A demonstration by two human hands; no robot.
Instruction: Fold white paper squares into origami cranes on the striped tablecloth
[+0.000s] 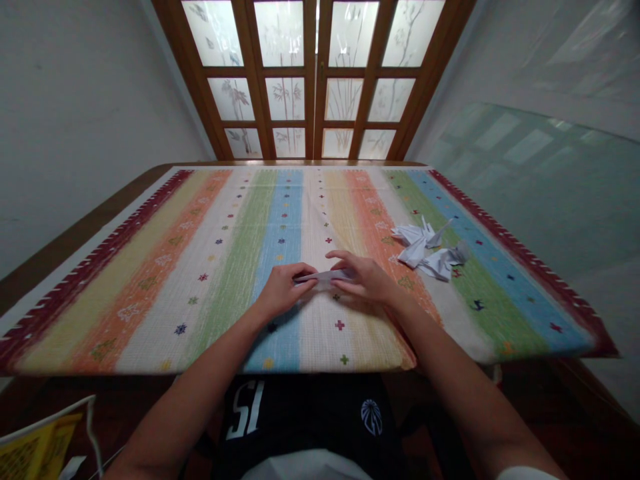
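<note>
A small folded piece of white paper (326, 275) is held between my two hands, just above the striped tablecloth near the table's front. My left hand (284, 287) pinches its left end between thumb and fingers. At the other end, my right hand (367, 279) grips the paper, with the index finger lifted and curved above it. The fingers partly cover the paper, so its full shape does not show. To the right of my right hand, several folded white paper figures (423, 243), which look like origami cranes, lie in a cluster on the cloth.
A multicoloured striped cloth (210, 267) covers the table, with a raised fold running near my right forearm. Wooden doors with glass panes (315, 80) stand beyond the far edge. A glass sheet (540, 173) leans at the right wall. A yellow basket (40, 447) sits low at left.
</note>
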